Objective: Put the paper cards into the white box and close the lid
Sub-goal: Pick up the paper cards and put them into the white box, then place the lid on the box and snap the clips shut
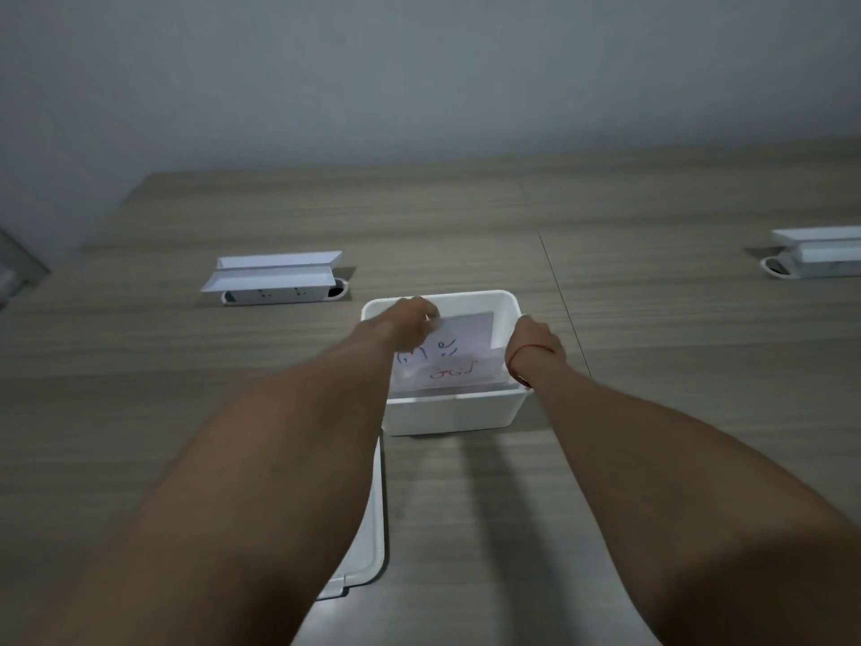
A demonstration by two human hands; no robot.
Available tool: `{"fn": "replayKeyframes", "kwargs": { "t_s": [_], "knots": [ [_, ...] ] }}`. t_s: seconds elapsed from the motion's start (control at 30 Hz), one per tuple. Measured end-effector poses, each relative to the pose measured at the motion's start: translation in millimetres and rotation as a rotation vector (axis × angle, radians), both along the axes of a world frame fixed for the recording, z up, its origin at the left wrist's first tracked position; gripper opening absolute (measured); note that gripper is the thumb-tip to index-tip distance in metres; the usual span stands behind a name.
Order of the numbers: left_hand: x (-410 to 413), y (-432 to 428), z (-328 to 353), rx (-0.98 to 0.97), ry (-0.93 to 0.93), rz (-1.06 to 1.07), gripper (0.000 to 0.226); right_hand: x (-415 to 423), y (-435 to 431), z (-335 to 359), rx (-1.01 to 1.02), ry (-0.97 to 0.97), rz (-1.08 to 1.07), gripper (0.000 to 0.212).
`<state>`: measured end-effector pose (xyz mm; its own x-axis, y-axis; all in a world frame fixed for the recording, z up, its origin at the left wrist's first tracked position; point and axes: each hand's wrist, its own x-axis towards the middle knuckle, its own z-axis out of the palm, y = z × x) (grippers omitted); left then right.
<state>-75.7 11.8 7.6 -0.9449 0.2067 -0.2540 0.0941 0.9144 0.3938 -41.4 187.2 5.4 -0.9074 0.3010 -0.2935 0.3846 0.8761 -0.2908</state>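
Fingers (426, 314) of left hand (405, 324) lower paper cards (449, 354) into one white box (447, 412)

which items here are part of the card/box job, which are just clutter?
Job:
- paper cards, going into the box
- white box, open
- lid, flat on the table, partly under the left forearm
- left hand on the cards; right hand at the box's right wall

Lying about:
- pop-up socket unit, far left
- second socket unit, far right

Two bare, sleeveless forearms; a thin red thread bracelet (531, 354) around the right wrist.
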Motion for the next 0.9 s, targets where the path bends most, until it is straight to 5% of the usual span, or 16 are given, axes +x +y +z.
{"fn": "replayKeyframes", "kwargs": {
  "t_s": [0.17, 0.33, 0.5, 0.9],
  "knots": [
    [13.0, 2.4, -15.6, 0.012, -0.130, 0.027, 0.030, 1.4, 0.0, 4.1, -0.009, -0.019, 0.005, 0.043],
    [19.1, -28.5, 19.4, 0.118, 0.070, 0.191, 0.028, -1.4, -25.7, 29.9, -0.039, 0.021, 0.070, 0.046],
    [46.1, -89.3, 32.2, 0.013, 0.166, 0.383, 0.030, 3.3, -92.9, 54.7, -0.114, 0.134, 0.322, 0.037],
    [156.5, -179.4, -16.9, -0.074, -0.019, 0.750, 0.043, 78.7, -201.4, 13.9, -0.296, 0.145, 0.550, 0.036]
  ]
}}
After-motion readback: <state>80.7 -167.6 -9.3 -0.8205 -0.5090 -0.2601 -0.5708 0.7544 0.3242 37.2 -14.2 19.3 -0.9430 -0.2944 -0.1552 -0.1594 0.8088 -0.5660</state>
